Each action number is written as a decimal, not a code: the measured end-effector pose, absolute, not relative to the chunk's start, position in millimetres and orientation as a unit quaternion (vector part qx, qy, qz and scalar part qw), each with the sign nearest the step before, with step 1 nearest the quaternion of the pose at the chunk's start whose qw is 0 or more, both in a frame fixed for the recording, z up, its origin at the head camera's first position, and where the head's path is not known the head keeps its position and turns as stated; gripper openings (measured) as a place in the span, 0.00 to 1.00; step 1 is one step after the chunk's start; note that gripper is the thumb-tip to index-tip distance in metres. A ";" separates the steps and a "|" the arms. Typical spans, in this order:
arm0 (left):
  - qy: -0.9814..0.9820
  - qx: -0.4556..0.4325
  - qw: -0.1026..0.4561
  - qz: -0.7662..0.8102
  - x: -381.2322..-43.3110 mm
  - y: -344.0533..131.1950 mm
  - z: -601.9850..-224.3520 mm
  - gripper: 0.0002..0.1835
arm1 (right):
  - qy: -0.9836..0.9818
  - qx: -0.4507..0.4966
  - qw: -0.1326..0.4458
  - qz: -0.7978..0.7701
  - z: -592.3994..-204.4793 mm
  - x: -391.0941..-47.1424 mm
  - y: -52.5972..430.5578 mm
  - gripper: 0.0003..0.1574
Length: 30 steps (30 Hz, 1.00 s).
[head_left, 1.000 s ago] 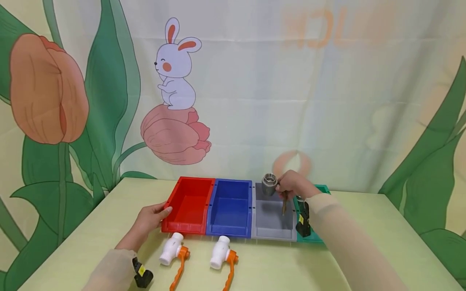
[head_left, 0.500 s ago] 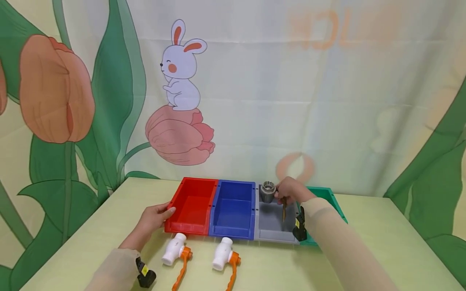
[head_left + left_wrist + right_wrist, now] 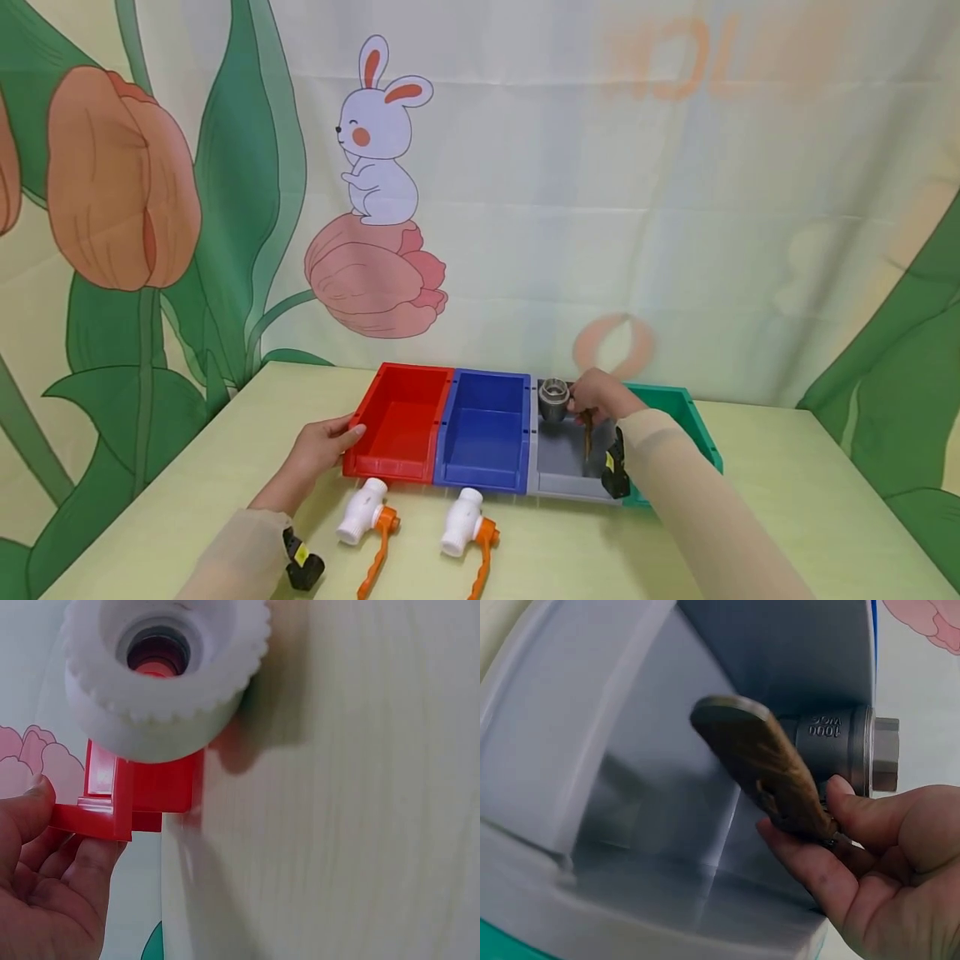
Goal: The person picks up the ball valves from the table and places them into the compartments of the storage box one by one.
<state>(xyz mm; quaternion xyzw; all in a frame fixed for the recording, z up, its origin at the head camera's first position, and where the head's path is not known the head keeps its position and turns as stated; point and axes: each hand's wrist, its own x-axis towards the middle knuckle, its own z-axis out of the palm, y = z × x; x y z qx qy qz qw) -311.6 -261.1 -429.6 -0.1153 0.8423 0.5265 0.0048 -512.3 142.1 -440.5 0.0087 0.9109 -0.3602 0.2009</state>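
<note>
My right hand (image 3: 600,393) pinches a metal ball valve (image 3: 554,404) near the base of its brownish lever (image 3: 769,765), between thumb and fingers. The valve is at the back of the grey bin (image 3: 573,486); its body stands upright there, its lever pointing down toward the front. Whether it touches the bin floor I cannot tell. At the far left, my left hand (image 3: 318,447) grips the side wall of the red bin (image 3: 390,468), thumb over the rim, fingers beneath in the left wrist view. A white plastic valve (image 3: 172,727) looms close to that camera.
A blue bin (image 3: 483,479) stands between the red and grey ones, and a green bin (image 3: 686,404) is at the right, partly hidden by my right sleeve. Two white valves with orange handles, one left (image 3: 363,511) and one right (image 3: 462,522), lie before the bins. A printed curtain (image 3: 517,208) hangs behind.
My right hand has lowered the metal ball valve into the back of the grey bin. The left hand keeps its hold on the red bin. The head view has shifted slightly.
</note>
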 end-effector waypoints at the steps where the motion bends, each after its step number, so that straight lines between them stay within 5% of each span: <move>1: 0.840 -0.122 0.006 0.528 -312.0 -261.0 -429.8 0.29 | 0.916 0.009 0.197 -0.350 -434.7 -505.2 138.9 0.15; 4: 0.840 -0.123 0.005 0.528 -312.3 -261.0 -430.2 0.29 | 0.950 -0.001 0.182 -0.253 -407.1 -470.8 125.2 0.08; 11: 0.844 -0.098 -0.001 0.528 -312.1 -263.4 -429.8 0.28 | 0.951 0.001 0.161 -0.266 -384.1 -433.7 116.5 0.27; 30: 0.843 -0.111 0.000 0.526 -310.5 -263.8 -429.0 0.29 | 0.967 0.005 0.146 -0.208 -391.6 -440.3 104.5 0.26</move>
